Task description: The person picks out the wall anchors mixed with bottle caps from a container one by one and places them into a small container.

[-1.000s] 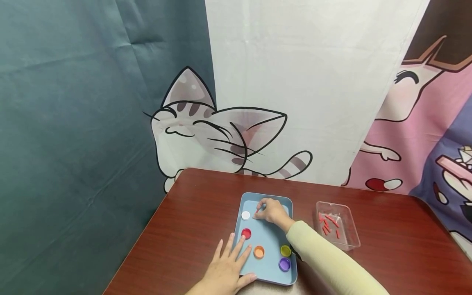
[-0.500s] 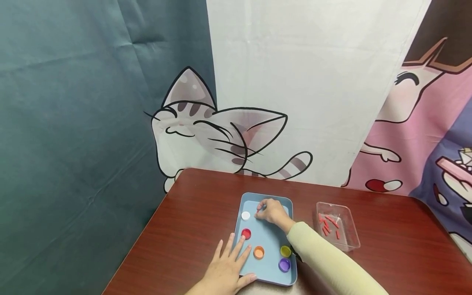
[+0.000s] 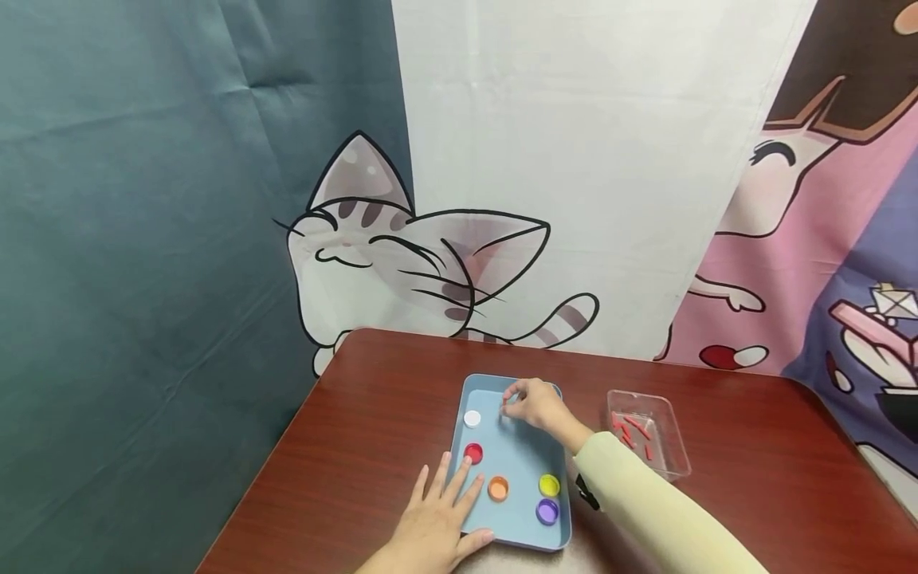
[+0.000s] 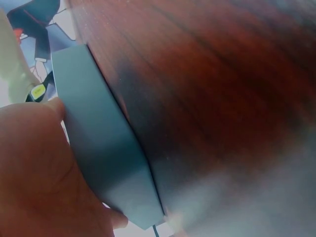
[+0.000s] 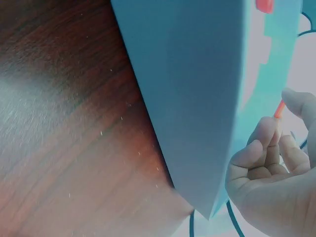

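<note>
My right hand (image 3: 541, 406) is over the far half of a light blue tray (image 3: 512, 454), pinching a small red stick (image 5: 280, 109) between thumb and forefinger. To the left of those fingertips lies a white cap (image 3: 472, 418). My left hand (image 3: 433, 518) rests with spread fingers over the tray's near left edge, its fingertips close to a red cap (image 3: 473, 454). Farther right in the tray sit an orange cap (image 3: 498, 489), a yellow cap (image 3: 549, 485) and a purple cap (image 3: 547, 512). The left wrist view shows this hand against the tray's outer wall (image 4: 98, 123).
A clear plastic box (image 3: 670, 446) holding several red sticks (image 3: 637, 426) stands right of the tray, partly behind my right sleeve (image 3: 653, 502). The brown tabletop (image 3: 373, 414) ends at a printed curtain (image 3: 610, 159) at the back.
My right hand has shifted slightly right, away from the white cap, still pinching the stick. The head view has turned a little. My left hand stays at the tray's edge.
</note>
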Demonstrator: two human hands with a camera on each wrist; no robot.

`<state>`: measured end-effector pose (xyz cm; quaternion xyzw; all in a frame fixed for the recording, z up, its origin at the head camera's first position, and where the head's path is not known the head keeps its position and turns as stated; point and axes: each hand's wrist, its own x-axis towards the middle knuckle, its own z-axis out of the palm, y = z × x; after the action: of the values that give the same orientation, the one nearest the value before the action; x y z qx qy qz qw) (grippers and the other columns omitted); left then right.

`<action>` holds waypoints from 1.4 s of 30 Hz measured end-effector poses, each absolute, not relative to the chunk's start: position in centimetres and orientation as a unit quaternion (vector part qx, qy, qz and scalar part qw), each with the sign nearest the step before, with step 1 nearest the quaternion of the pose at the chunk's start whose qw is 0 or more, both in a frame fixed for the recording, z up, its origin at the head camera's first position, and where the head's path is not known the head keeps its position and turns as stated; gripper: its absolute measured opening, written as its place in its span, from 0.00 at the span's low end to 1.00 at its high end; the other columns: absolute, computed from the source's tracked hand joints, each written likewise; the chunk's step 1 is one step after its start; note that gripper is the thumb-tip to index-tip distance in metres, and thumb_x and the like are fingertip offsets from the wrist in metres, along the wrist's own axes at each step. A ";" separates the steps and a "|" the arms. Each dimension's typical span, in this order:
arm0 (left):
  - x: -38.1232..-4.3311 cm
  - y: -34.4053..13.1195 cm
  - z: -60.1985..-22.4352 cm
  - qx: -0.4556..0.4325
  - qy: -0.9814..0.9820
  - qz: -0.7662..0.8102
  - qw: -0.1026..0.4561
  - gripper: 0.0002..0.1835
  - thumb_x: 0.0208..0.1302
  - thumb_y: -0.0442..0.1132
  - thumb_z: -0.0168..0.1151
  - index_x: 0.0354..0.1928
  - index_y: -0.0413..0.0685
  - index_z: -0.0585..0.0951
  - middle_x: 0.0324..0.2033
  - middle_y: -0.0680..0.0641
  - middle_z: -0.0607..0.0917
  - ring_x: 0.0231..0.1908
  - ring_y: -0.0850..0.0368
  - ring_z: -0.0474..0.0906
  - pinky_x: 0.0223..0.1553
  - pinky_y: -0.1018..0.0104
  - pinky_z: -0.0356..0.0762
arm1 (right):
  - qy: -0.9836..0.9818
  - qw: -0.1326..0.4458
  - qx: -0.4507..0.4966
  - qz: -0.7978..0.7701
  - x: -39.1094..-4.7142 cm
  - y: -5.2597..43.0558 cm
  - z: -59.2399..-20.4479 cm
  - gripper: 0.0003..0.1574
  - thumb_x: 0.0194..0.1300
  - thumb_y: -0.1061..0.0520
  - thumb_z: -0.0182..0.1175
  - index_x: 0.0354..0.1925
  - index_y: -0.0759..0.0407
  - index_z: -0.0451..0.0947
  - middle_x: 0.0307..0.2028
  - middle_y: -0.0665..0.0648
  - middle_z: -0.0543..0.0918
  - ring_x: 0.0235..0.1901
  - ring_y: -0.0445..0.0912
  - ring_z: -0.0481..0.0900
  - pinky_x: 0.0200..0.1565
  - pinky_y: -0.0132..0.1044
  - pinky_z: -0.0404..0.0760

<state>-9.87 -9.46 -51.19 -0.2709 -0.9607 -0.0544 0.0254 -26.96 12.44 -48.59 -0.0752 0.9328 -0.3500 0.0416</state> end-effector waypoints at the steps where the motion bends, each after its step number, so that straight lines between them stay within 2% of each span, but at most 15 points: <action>1: -9.9 -9.5 -51.1 -0.269 -0.961 -0.056 0.020 0.41 0.71 0.73 0.41 0.75 0.56 0.68 0.77 0.45 0.61 0.76 0.36 0.52 0.68 0.33 0.57 | 0.931 0.042 -0.074 -0.354 -26.8 12.6 -48.4 0.09 0.55 0.54 0.76 0.33 0.51 0.85 0.27 0.51 0.80 0.26 0.44 0.75 0.28 0.34 0.74; 6: -10.0 -9.4 -51.0 -0.266 -0.962 -0.064 0.001 0.41 0.71 0.73 0.41 0.76 0.56 0.67 0.78 0.46 0.59 0.77 0.36 0.50 0.69 0.33 0.55 | 0.924 0.051 -0.064 -0.374 -26.2 13.5 -47.7 0.10 0.56 0.54 0.76 0.35 0.51 0.85 0.26 0.51 0.80 0.27 0.44 0.75 0.30 0.35 0.74; 16: -10.0 -9.6 -51.4 -0.269 -0.960 -0.076 0.015 0.41 0.71 0.72 0.40 0.75 0.54 0.68 0.77 0.44 0.61 0.76 0.34 0.51 0.68 0.32 0.54 | 0.915 0.052 -0.058 -0.396 -25.1 15.8 -46.5 0.11 0.57 0.53 0.74 0.38 0.52 0.84 0.25 0.50 0.79 0.27 0.43 0.74 0.32 0.35 0.72; 24: -9.8 -10.3 -51.3 -0.259 -0.962 -0.083 0.003 0.42 0.71 0.72 0.43 0.75 0.53 0.68 0.77 0.43 0.60 0.76 0.34 0.50 0.68 0.31 0.53 | 0.909 0.054 -0.066 -0.408 -24.3 17.0 -46.3 0.12 0.58 0.53 0.74 0.39 0.52 0.84 0.24 0.50 0.78 0.26 0.43 0.73 0.31 0.35 0.72; 30: -9.7 -10.1 -51.2 -0.263 -0.961 -0.081 0.003 0.41 0.71 0.72 0.42 0.76 0.53 0.67 0.78 0.43 0.60 0.76 0.34 0.50 0.69 0.32 0.54 | 0.908 0.033 -0.070 -0.412 -23.9 19.3 -45.9 0.13 0.57 0.55 0.74 0.41 0.55 0.84 0.23 0.50 0.76 0.25 0.43 0.72 0.28 0.33 0.71; 35: -9.7 -9.8 -51.1 -0.264 -0.962 -0.074 0.011 0.41 0.71 0.72 0.42 0.75 0.54 0.68 0.77 0.44 0.60 0.76 0.35 0.51 0.69 0.33 0.55 | 0.904 0.028 -0.073 -0.420 -23.6 21.4 -45.5 0.17 0.58 0.53 0.74 0.44 0.58 0.84 0.24 0.51 0.76 0.25 0.43 0.71 0.26 0.34 0.70; 42: -9.6 -9.5 -50.9 -0.267 -0.960 -0.082 -0.006 0.41 0.71 0.71 0.43 0.76 0.54 0.66 0.78 0.44 0.59 0.77 0.35 0.49 0.70 0.32 0.53 | 0.899 0.047 -0.063 -0.432 -22.5 24.2 -44.7 0.23 0.60 0.51 0.73 0.50 0.61 0.82 0.26 0.53 0.76 0.26 0.45 0.72 0.23 0.34 0.70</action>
<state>-9.63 -9.54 -50.85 -0.2665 -0.9603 -0.0822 -0.0055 -22.51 24.20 -44.67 -0.0627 0.8987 -0.4316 0.0466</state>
